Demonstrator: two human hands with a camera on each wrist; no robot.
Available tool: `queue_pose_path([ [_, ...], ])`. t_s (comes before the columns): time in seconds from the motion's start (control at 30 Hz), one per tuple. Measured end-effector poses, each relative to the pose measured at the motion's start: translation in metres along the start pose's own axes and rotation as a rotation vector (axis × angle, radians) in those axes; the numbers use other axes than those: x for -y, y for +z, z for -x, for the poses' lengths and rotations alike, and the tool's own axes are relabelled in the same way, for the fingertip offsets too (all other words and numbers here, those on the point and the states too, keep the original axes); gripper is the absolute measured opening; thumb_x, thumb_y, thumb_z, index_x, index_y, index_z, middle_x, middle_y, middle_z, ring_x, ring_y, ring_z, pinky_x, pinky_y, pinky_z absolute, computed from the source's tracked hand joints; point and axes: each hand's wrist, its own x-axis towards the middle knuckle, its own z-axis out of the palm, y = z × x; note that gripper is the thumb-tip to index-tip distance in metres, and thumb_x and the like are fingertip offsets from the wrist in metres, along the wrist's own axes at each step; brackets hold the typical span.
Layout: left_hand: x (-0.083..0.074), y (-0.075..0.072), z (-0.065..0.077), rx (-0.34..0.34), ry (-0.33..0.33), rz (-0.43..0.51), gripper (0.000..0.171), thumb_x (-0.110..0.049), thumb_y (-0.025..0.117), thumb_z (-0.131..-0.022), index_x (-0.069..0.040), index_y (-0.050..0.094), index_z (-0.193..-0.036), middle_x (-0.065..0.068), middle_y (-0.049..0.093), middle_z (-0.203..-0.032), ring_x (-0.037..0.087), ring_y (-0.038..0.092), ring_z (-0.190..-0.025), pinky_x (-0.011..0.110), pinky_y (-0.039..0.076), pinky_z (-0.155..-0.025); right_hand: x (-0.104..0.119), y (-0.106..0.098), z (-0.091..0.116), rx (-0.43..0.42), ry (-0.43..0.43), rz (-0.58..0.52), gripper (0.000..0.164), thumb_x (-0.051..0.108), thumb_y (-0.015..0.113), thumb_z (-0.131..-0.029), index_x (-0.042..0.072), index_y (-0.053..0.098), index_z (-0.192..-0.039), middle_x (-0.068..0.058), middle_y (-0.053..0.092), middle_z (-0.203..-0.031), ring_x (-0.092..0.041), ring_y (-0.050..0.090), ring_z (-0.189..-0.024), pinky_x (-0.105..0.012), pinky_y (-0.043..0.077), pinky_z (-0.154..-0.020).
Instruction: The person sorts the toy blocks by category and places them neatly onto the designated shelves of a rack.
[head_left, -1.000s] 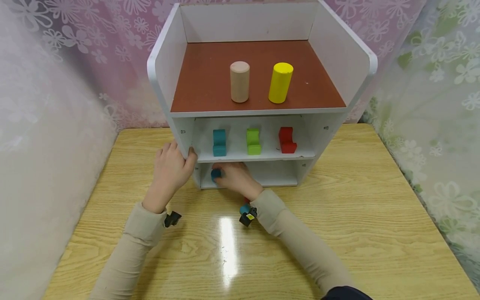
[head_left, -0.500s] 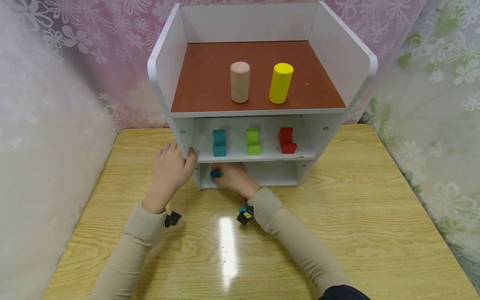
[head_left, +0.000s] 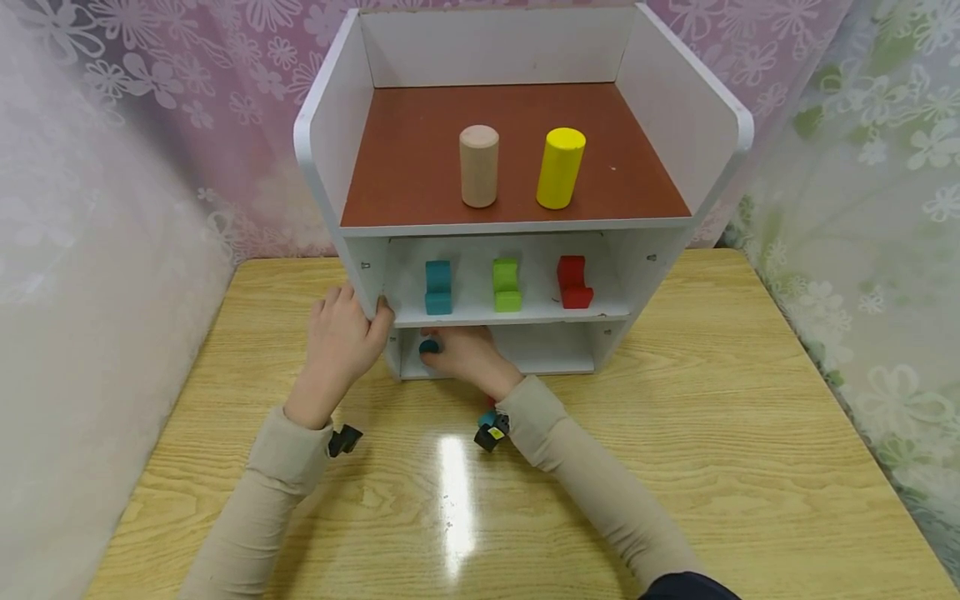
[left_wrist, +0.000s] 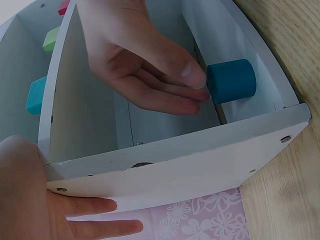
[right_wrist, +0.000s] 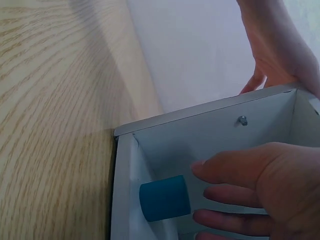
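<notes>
A dark blue cylinder (left_wrist: 232, 81) stands on the bottom shelf (head_left: 540, 348), close to its left side, as both wrist views show. My right hand (right_wrist: 295, 195) reaches in just above the cylinder's upper end; in the right wrist view a small gap parts thumb and fingers from it. My left hand (head_left: 345, 337) holds the white shelf unit (left_wrist: 175, 160) by its left side panel, thumb at the front edge, fingers straight along the outside. On the middle shelf sit a teal block (head_left: 438, 287), a green block (head_left: 507, 285) and a red block (head_left: 574, 283), each with a curved cutout.
On the brown top board stand a plain wooden cylinder (head_left: 479, 167) and a yellow cylinder (head_left: 560, 168). A teal piece (head_left: 487, 417) and a red piece lie on the wooden table (head_left: 675, 433), partly hidden below my right wrist. Curtains surround the table.
My right hand has shifted a little left and back, and less of the blue cylinder shows in the head view. My left hand stays at the side panel.
</notes>
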Motion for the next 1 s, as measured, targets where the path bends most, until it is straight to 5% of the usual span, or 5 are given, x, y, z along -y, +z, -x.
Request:
queue_pose_path([
  [0.13, 0.000, 0.000, 0.001, 0.002, -0.001, 0.001, 0.051, -0.035, 0.038, -0.099, -0.002, 0.053, -0.135, 0.020, 0.061, -0.119, 0.042, 0.054, -0.101, 0.057, 0.040, -0.085, 0.003, -0.006, 0.005, 0.013, -0.002, -0.039, 0.040, 0.024, 0.064, -0.094, 0.005, 0.065, -0.130, -0.009, 0.063, -0.131, -0.019, 0.058, -0.074, -0.027, 0.044, -0.065],
  [0.4, 0.001, 0.001, 0.001, -0.005, -0.001, -0.005, 0.053, -0.035, 0.038, -0.098, -0.001, 0.054, -0.136, 0.020, 0.061, -0.118, 0.042, 0.054, -0.101, 0.057, 0.041, -0.084, 0.001, -0.016, 0.018, -0.088, -0.039, -0.098, 0.037, 0.024, 0.070, -0.092, 0.005, 0.068, -0.123, -0.009, 0.064, -0.127, -0.027, 0.059, -0.116, -0.041, 0.047, -0.094],
  [0.73, 0.001, 0.001, 0.001, -0.003, -0.004, -0.004, 0.053, -0.035, 0.038, -0.098, -0.002, 0.054, -0.137, 0.019, 0.062, -0.119, 0.041, 0.054, -0.101, 0.055, 0.040, -0.083, -0.012, -0.026, 0.034, -0.097, -0.050, -0.061, 0.034, 0.024, 0.073, -0.089, 0.006, 0.068, -0.117, -0.012, 0.068, -0.107, -0.029, 0.064, -0.097, -0.040, 0.049, -0.078],
  [1.0, 0.001, 0.002, 0.001, -0.008, -0.005, -0.001, 0.053, -0.034, 0.040, -0.098, -0.002, 0.053, -0.138, 0.019, 0.062, -0.120, 0.040, 0.054, -0.101, 0.054, 0.041, -0.083, -0.024, -0.034, 0.052, -0.059, -0.034, -0.076, 0.031, 0.023, 0.072, -0.089, 0.004, 0.071, -0.115, -0.013, 0.069, -0.110, -0.031, 0.063, -0.102, -0.043, 0.047, -0.087],
])
